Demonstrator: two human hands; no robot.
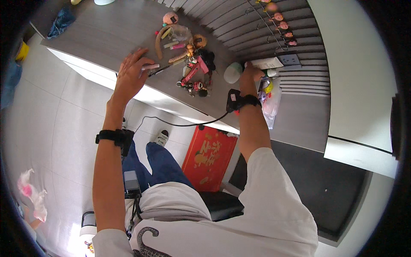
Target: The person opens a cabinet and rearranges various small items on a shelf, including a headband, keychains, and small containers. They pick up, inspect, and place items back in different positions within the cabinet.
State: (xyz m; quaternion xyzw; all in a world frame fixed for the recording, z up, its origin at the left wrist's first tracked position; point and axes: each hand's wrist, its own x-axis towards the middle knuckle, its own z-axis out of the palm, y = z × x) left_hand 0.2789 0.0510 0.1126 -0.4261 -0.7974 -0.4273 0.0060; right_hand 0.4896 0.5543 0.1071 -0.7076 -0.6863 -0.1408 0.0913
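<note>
My left hand [133, 72] is over the front edge of the grey wood-grain cabinet top [112, 29], its fingers spread. A small pale pink tube [151, 66] lies against its thumb; whether the hand grips it is unclear. Close by is a thin black pen-like stick [159, 71]. My right hand [251, 76] reaches to the slatted wall, at the end of a white box [269, 63]; its fingertips are partly hidden, so its grip cannot be seen. Left of it stands a rounded white-green container [233, 73]. Between the hands lie red key-chain trinkets [192, 72], a pink tube [178, 46] and a pink pompom [170, 18].
A clear plastic bag [271, 107] lies beside my right forearm. Pink ornaments hang from a wire rack [276, 27] above a wall socket [290, 60]. A black cable [179, 125] links the wrist devices. Below stands a red printed box [208, 157].
</note>
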